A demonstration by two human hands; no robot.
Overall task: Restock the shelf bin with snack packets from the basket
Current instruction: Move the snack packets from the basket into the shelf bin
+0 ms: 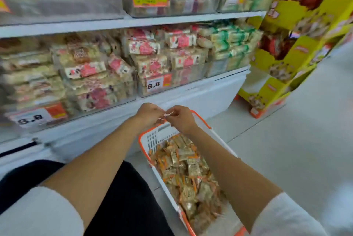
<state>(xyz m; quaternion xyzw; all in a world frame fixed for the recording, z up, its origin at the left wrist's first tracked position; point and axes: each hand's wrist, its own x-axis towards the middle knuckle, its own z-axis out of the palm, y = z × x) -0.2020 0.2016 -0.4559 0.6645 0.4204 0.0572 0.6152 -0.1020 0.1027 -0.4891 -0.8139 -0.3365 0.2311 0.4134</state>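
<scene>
One thin white strip (167,115) is pinched between left hand (148,114) and right hand (181,120) over the far end of the orange-rimmed white plastic basket (152,140). Preparation is judged; gold-orange snack packets (187,168) must be grasped next.

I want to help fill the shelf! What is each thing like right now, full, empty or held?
Basket, nearly full of snack packets.
Shelf bins, heaped with packets.
Left hand, pinching a small white strip.
Right hand, pinching the same strip.

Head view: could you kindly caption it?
Left hand and right hand pinch a thin white strip above the snack-filled basket.
</scene>
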